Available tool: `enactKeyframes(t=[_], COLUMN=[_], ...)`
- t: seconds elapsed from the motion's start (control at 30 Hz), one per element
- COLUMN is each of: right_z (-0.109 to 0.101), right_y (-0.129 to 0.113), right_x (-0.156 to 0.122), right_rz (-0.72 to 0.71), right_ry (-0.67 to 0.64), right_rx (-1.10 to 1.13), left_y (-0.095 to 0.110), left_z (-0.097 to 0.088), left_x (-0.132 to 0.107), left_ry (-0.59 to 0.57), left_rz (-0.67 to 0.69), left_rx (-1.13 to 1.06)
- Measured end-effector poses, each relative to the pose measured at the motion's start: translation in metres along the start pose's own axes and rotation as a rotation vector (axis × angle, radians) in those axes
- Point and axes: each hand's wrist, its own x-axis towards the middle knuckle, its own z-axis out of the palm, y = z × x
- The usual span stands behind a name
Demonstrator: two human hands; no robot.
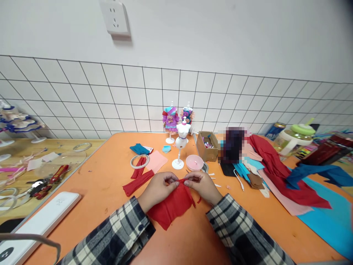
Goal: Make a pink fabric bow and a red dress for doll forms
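Note:
Both hands pinch the top edge of a small piece of red cloth (171, 206) over the orange table (104, 176). My left hand (157, 189) grips the edge from the left, fingers closed. My right hand (202, 186) grips it from the right, also closed. The cloth hangs down and rests on the table between my plaid sleeves. Just beyond my hands stand a bare white doll mannequin (181, 143) and a pink round dish (194, 162). Folded red strips (138, 180) lie to the left.
Two dressed doll mannequins (171, 121) stand by the tiled wall, beside a small cardboard box (206, 146). Red, blue and pink fabric (278, 173) covers the table's right side. A tape ring (139, 161), a white flat device (41, 221) and scissors (38, 186) lie left.

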Motion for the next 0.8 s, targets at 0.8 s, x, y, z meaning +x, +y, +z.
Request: enactKeyframes(t=[0.8], right_z=[-0.002], right_y=[0.005], right_x=[0.0], right_rz=[-0.1], right_ry=[0.084], right_rx=[-0.23], left_y=[0.011], left_z=[-0.004], left_x=[-0.001], left_ry=[-0.041], left_rz=[0.013], left_rx=[-0.054])
